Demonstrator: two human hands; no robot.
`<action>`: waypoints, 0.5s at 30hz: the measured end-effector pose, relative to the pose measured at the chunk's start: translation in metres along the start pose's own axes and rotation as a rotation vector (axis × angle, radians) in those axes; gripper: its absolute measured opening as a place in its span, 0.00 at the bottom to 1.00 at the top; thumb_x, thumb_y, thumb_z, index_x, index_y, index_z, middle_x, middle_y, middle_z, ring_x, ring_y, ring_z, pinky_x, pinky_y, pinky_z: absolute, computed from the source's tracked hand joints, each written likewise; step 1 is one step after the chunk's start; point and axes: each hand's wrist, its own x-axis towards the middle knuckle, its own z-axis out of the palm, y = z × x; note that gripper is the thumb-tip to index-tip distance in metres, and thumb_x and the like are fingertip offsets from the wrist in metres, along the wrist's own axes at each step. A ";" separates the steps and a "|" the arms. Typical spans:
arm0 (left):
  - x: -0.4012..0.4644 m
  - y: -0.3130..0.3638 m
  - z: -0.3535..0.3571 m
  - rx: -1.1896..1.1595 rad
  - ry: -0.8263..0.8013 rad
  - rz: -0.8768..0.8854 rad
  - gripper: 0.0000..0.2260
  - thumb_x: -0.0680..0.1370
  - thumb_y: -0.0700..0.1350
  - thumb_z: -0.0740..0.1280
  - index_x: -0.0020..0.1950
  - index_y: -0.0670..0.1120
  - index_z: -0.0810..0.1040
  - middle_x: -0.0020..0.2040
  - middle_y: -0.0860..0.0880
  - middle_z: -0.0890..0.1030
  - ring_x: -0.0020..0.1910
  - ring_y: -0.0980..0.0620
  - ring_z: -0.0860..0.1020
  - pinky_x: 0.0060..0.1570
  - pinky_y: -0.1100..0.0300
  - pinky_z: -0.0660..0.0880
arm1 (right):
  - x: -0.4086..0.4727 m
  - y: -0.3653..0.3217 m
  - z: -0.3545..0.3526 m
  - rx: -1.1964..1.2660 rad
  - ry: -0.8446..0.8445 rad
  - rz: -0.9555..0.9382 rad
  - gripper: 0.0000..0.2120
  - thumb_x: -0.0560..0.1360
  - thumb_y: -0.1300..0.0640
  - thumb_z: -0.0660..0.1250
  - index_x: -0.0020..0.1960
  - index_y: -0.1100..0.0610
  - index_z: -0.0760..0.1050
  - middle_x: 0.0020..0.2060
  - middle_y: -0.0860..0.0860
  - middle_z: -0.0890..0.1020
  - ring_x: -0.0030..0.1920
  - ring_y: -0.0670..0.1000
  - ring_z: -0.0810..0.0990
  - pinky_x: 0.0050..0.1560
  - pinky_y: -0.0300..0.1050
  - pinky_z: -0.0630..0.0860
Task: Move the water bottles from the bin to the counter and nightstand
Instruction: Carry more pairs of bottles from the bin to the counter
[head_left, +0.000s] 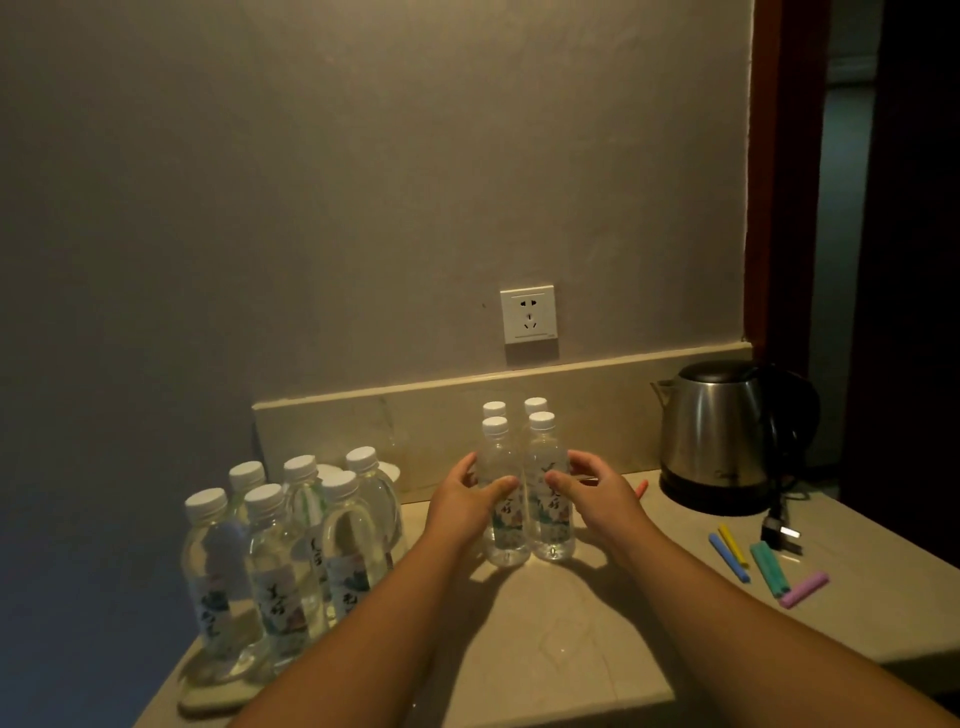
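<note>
**Pale stone desk and its load**

The beige marble-like desk (545, 639) carries four upright clear plastic water bottles (522, 493) at centre, a cluster of similar bottles (291, 545) left, a steel electric kettle (714, 436) right, and pastel sealing clips (763, 566) near it.

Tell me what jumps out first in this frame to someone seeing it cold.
Both hands meet mid-counter around a tight cluster of four bottles: the left hand grips the front-left one, the right hand cups the front-right. A larger group of bottles stands at the counter's left edge. A steel kettle sits back right, with coloured sticks lying in front of it.
</note>
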 end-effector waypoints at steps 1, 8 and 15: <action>0.000 0.001 0.001 0.001 0.002 -0.016 0.35 0.75 0.45 0.75 0.79 0.49 0.64 0.72 0.43 0.75 0.65 0.43 0.78 0.58 0.45 0.80 | -0.001 0.000 -0.001 -0.010 0.012 -0.002 0.20 0.75 0.48 0.73 0.66 0.46 0.74 0.51 0.39 0.78 0.44 0.32 0.71 0.37 0.25 0.58; -0.012 0.006 0.006 0.081 -0.014 -0.128 0.53 0.67 0.54 0.80 0.82 0.45 0.51 0.77 0.40 0.66 0.72 0.37 0.70 0.69 0.40 0.70 | -0.007 -0.019 -0.013 0.044 0.106 -0.069 0.23 0.79 0.44 0.66 0.70 0.50 0.69 0.60 0.48 0.76 0.63 0.52 0.74 0.64 0.57 0.74; -0.043 0.067 -0.002 -0.005 0.046 -0.017 0.54 0.64 0.62 0.80 0.81 0.53 0.51 0.78 0.40 0.63 0.72 0.37 0.68 0.67 0.41 0.72 | -0.036 -0.087 0.010 0.212 0.173 -0.210 0.07 0.81 0.51 0.61 0.55 0.50 0.75 0.46 0.51 0.80 0.45 0.51 0.79 0.41 0.44 0.74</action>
